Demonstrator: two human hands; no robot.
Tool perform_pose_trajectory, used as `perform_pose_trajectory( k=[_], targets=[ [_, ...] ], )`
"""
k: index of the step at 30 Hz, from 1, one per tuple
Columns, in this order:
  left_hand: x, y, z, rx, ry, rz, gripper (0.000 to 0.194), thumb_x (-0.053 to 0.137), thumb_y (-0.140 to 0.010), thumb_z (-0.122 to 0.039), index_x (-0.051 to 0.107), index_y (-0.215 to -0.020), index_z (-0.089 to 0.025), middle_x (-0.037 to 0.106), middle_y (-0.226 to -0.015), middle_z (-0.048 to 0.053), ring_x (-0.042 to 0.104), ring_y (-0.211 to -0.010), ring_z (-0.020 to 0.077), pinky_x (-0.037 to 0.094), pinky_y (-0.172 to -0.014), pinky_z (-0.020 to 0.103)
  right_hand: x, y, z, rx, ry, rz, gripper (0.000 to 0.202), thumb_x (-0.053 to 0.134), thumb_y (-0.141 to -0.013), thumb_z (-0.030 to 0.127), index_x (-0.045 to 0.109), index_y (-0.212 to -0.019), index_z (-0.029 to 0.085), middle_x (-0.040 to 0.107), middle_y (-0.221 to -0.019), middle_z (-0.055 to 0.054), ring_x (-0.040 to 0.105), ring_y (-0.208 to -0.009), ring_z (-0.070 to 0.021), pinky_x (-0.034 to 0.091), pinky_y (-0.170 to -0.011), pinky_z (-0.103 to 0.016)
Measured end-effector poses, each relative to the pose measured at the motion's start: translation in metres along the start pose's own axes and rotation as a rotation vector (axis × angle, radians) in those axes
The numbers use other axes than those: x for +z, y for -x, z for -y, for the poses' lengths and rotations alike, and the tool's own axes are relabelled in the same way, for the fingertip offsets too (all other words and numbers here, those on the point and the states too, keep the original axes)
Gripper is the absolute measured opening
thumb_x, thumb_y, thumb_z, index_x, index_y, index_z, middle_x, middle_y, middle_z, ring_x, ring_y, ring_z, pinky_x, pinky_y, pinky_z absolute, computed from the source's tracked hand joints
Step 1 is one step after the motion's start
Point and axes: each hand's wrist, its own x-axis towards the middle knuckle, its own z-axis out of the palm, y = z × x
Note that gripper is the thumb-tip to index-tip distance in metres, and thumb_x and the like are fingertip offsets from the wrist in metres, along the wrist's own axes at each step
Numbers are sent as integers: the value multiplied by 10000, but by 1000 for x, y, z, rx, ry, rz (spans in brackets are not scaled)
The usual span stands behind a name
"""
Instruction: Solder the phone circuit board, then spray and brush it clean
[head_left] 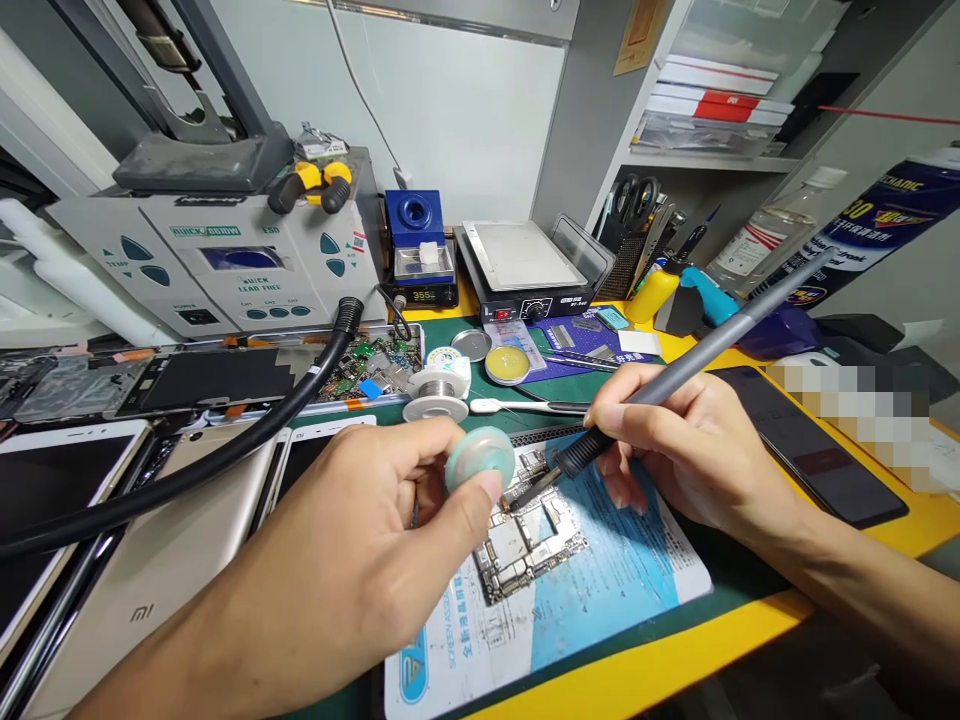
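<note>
My left hand is closed around a small translucent green spool of desoldering braid, pinching it between thumb and fingers. A bit of copper-coloured braid shows below the thumb. In my right hand is a soldering iron with a grey handle and black ribbed grip, held like a pen. Its dark tip slants down to the upper left part of a phone circuit board, by the braid's end. Beneath the board lies a blue and white printed mat.
Phones lie at left, with a black hose curving over them from the hot-air station. Behind the mat are a solder wire spool, a yellow flux tin and a heating plate. A dark phone lies at right.
</note>
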Motion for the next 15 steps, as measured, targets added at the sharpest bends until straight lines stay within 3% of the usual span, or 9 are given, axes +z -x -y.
perform_pose_trajectory(
  k=[7,11,15],
  targets=[
    [-11,-4,14,-146,249,-55,433,636,-943,-590,700,-743,-212,626,-525,-23,585,-444,106,451,-428,173,1,-9,7,43,-137,-130,109,701,-739,228,637,-655,205,590,-424,14,515,-300,-128,392,-267,-178],
    [-12,-5,21,-185,316,-83,467,651,-924,-625,718,-741,-201,658,-533,-6,596,-430,115,459,-433,195,0,-8,8,36,-130,-164,115,690,-755,230,623,-666,202,584,-419,17,510,-306,-121,384,-274,-166],
    [-10,-5,17,-184,289,-92,488,643,-932,-623,694,-705,-194,647,-524,-10,591,-426,109,474,-459,204,-2,-8,6,50,-113,-151,126,701,-758,253,613,-682,202,583,-416,26,511,-313,-119,374,-275,-158]
  ],
)
